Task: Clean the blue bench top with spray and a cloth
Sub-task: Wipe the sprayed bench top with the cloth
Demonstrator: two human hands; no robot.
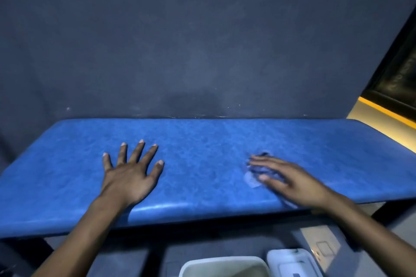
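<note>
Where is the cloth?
The cloth lies on the bench, right of the middle, under the right hand.

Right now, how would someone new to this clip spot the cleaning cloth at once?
Find the long blue bench top against the dark wall. On its right half, the right hand lies flat on a crumpled bluish cloth. The cloth is the only loose thing on the bench; the left hand rests bare, fingers spread.

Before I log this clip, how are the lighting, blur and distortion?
Head view: dim overall, with a sheen along the blue bench top front edge; the right hand and the cloth under it are motion-smeared, the left hand sharper; wide-angle bowing curves the bench edges.
</note>
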